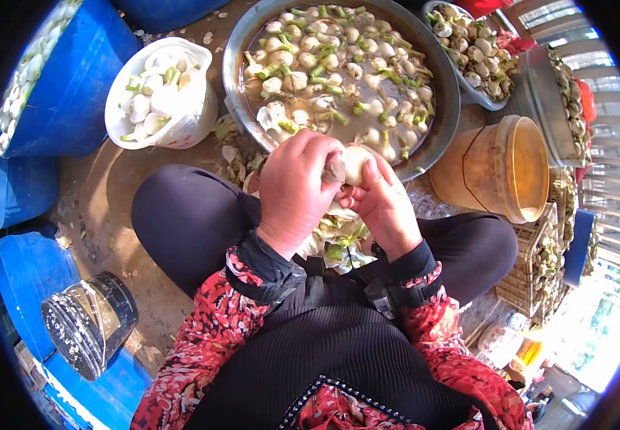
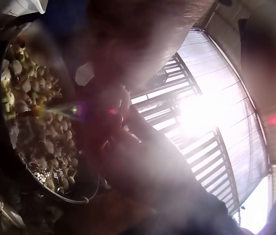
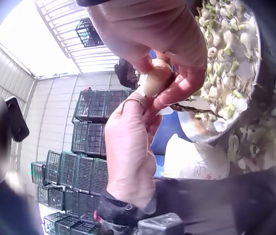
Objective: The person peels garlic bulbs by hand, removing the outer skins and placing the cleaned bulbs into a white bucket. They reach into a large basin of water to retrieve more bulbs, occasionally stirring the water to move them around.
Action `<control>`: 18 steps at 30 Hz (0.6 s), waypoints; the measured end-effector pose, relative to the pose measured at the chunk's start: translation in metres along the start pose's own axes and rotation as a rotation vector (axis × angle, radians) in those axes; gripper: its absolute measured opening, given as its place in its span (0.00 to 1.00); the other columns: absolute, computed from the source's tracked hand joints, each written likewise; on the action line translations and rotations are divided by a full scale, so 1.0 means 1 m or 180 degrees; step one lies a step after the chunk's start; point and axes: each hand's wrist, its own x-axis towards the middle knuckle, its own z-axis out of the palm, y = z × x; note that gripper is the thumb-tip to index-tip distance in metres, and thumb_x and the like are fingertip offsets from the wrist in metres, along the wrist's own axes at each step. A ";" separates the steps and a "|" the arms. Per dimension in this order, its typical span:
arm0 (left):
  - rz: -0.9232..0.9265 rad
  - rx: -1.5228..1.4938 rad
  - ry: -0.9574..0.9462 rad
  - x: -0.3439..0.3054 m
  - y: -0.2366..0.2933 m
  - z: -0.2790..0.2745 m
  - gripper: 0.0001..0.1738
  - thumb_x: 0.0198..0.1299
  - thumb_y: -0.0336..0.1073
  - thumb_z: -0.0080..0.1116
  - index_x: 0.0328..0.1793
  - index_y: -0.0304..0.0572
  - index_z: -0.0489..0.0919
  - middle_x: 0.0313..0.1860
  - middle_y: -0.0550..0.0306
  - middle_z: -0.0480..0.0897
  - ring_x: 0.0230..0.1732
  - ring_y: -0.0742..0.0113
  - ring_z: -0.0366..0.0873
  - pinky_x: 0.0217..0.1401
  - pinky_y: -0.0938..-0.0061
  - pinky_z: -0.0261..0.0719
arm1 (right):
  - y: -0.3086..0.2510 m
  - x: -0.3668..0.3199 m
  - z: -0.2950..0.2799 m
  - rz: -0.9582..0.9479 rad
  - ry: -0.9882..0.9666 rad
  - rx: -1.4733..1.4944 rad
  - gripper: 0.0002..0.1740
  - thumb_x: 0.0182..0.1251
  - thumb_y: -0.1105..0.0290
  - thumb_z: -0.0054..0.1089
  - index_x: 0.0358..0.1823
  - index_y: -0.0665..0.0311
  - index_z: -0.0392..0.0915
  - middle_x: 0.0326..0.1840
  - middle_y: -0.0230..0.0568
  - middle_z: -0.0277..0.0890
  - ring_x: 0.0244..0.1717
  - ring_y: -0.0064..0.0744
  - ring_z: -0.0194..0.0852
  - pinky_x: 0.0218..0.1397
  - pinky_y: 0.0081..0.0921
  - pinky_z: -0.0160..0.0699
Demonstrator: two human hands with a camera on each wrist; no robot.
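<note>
A pale round bulb [image 1: 356, 164] [image 3: 157, 78] is held between both hands, above the near rim of a wide metal basin [image 1: 450, 122]. My left hand [image 1: 297, 188] [image 3: 130, 154] is curled against the bulb's left side, its thumb bearing a greyish covering. The right hand [image 1: 387, 208] [image 3: 152, 34] grips the bulb with thumb and fingers from the other side. Many bulbs with green stubs [image 1: 331, 61] lie in murky water in the basin. Shadow and glare blur the hands in the left wrist view; whether a tool is held cannot be told.
A white tub [image 1: 206, 115] of cleaned bulbs stands left of the basin, near a large blue bin [image 1: 84, 86]. To the right are an orange bucket [image 1: 475, 161] and another tub [image 1: 500, 104] of bulbs. Peelings [image 1: 338, 240] lie between the person's legs. Dark crates [image 3: 89, 137] are stacked behind.
</note>
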 end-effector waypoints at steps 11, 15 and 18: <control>0.0312 -0.0802 -0.0372 0.005 -0.002 -0.010 0.21 0.57 0.21 0.62 0.58 0.41 0.83 0.54 0.51 0.85 0.58 0.53 0.81 0.63 0.65 0.77 | -0.020 -0.007 -0.007 -0.0316 -0.0621 0.0093 0.39 0.79 0.53 0.54 0.81 0.66 0.52 0.58 0.42 0.76 0.49 0.30 0.80 0.45 0.25 0.79; 0.0078 -0.0653 -0.0872 0.003 0.000 -0.014 0.24 0.52 0.16 0.56 0.56 0.40 0.84 0.52 0.50 0.85 0.57 0.53 0.82 0.63 0.67 0.77 | -0.018 -0.012 -0.010 -0.0095 -0.0708 -0.0078 0.38 0.80 0.54 0.53 0.81 0.66 0.52 0.59 0.42 0.76 0.48 0.30 0.81 0.42 0.24 0.79; -0.0123 -0.1418 -0.0952 0.000 -0.002 -0.012 0.24 0.58 0.14 0.51 0.60 0.38 0.82 0.53 0.50 0.85 0.58 0.57 0.83 0.64 0.69 0.77 | -0.015 -0.010 -0.014 -0.0063 -0.0851 0.0518 0.38 0.80 0.53 0.53 0.81 0.66 0.52 0.59 0.42 0.77 0.48 0.29 0.81 0.43 0.23 0.79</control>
